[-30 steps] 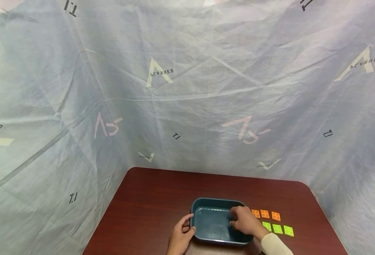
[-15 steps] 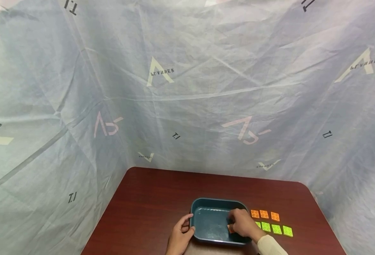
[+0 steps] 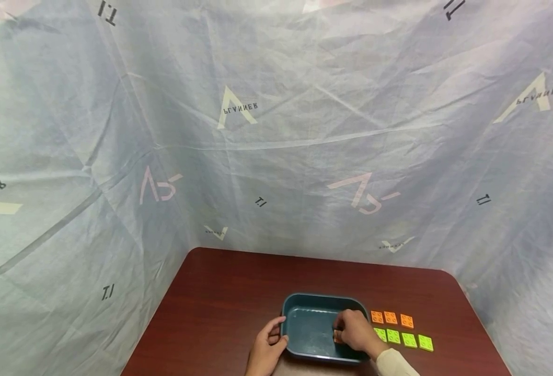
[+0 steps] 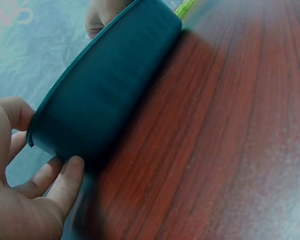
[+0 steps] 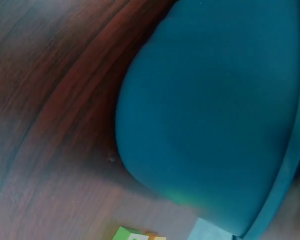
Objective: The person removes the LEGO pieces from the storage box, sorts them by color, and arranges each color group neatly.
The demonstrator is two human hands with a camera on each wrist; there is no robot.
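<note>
A dark teal plastic tray stands near the front of the table. My left hand grips its left end; the left wrist view shows fingers of that hand at the rim and against the outer wall. Inside the tray's right part, my right hand pinches an orange building brick, which its fingers partly cover. Whether that brick touches the tray floor, I cannot tell. In the right wrist view the tray's outer wall hides the right hand's fingers.
Right of the tray, several lime green bricks lie in a row on the dark red table. Behind them is a row of orange bricks. A grey printed fabric sheet hangs behind and around the table.
My right hand has shifted slightly left within the tray. The orange brick at its fingertips has come into view, and another green brick beside the tray is uncovered. The left hand stays in place.
</note>
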